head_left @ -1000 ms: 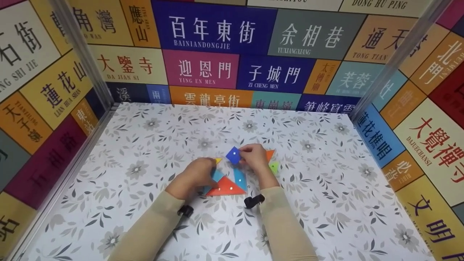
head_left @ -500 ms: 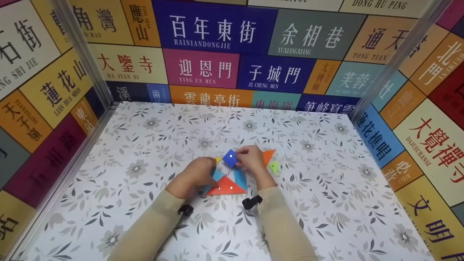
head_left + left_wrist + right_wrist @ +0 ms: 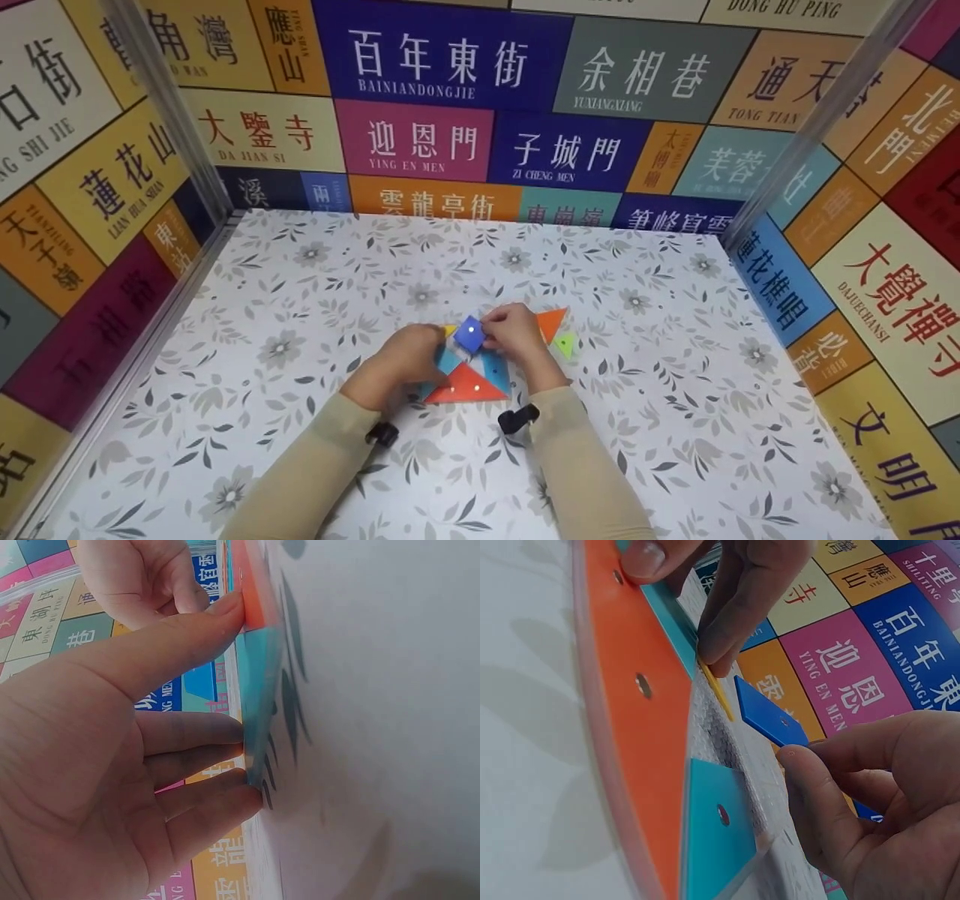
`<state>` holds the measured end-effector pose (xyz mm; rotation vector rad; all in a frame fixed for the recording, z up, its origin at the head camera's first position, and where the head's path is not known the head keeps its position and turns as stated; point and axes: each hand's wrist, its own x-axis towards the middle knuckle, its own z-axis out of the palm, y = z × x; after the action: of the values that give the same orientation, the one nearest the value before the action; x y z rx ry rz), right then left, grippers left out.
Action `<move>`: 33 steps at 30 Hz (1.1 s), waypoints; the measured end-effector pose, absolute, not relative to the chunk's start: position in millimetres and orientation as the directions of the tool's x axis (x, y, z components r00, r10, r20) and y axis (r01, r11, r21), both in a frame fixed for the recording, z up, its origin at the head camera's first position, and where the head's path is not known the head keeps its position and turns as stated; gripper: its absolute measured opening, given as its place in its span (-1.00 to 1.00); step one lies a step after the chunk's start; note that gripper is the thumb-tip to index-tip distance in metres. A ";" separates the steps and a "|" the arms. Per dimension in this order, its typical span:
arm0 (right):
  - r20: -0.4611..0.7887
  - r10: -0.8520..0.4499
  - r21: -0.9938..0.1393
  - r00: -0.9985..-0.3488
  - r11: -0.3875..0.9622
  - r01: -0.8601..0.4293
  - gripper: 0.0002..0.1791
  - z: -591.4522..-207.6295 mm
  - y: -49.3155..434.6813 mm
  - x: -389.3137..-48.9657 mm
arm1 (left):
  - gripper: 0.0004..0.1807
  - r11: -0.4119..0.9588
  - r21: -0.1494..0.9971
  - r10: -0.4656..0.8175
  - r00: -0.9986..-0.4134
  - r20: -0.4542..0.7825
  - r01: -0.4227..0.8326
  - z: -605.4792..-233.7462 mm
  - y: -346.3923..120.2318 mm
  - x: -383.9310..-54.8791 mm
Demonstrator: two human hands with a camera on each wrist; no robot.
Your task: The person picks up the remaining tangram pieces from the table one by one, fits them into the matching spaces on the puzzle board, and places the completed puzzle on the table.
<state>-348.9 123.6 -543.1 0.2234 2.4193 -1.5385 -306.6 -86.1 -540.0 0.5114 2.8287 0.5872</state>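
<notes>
Between thumb and fingers my right hand pinches a dark blue square tangram piece by its right corner. In the right wrist view the blue square hangs tilted, apart from the pieces below. My left hand rests along the left side of the arrangement. In the left wrist view its thumb touches the red-orange triangle, while extended fingers touch the edge of a light blue piece. Another light blue piece lies at the red triangle's right. A yellow piece shows partly beyond the left fingers.
An orange triangle and a small green triangle lie right of my right hand. The table has a white floral covering. Printed panels with street names stand behind it and at both sides.
My right hand has moved left and slightly nearer, bringing the blue square close to the yellow piece. More of the orange triangle shows. The left hand has stayed in place.
</notes>
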 end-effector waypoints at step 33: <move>-0.213 -0.008 -0.850 -0.977 0.495 0.181 -0.89 -547.8 103.8 -338.9 | -0.35 0.846 0.403 0.412 -0.908 -0.076 0.350 -542.0 -88.8 -305.5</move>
<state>-338.9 103.8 -547.8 0.1487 2.5485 -1.4828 -305.5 -88.8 -542.0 0.5947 2.8634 0.5807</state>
